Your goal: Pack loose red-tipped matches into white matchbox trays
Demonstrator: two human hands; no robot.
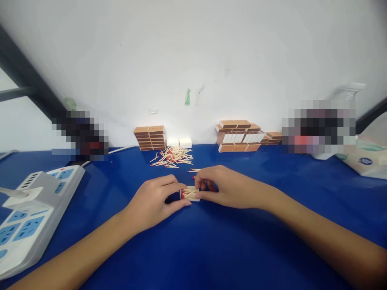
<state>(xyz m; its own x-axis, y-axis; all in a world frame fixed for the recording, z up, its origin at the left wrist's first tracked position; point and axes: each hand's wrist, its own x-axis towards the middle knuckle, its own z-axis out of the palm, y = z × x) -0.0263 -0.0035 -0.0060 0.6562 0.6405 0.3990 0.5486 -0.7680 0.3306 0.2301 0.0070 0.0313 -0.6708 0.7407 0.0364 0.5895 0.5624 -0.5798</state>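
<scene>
A small white matchbox tray [197, 200] filled with red-tipped matches [189, 193] lies on the blue table between my hands. My left hand [157, 201] has its thumb along the near side and a finger at the far side, gripping the left end. At the opposite end, my right hand [222, 187] closes thumb and forefinger about the tray, its other fingers curled; whether it also pinches a match is hidden. A few loose matches [195, 170] lie just beyond, partly behind the right hand. Farther back spreads a loose match pile [175, 156].
Stacked matchboxes [150, 138] stand by the wall at left, more matchboxes [238, 148] at right. White trays [185, 143] sit behind the pile. A power strip [45, 225] with a plugged-in adapter occupies the left side. A tissue pack [367, 159] lies far right; blurred objects flank the table.
</scene>
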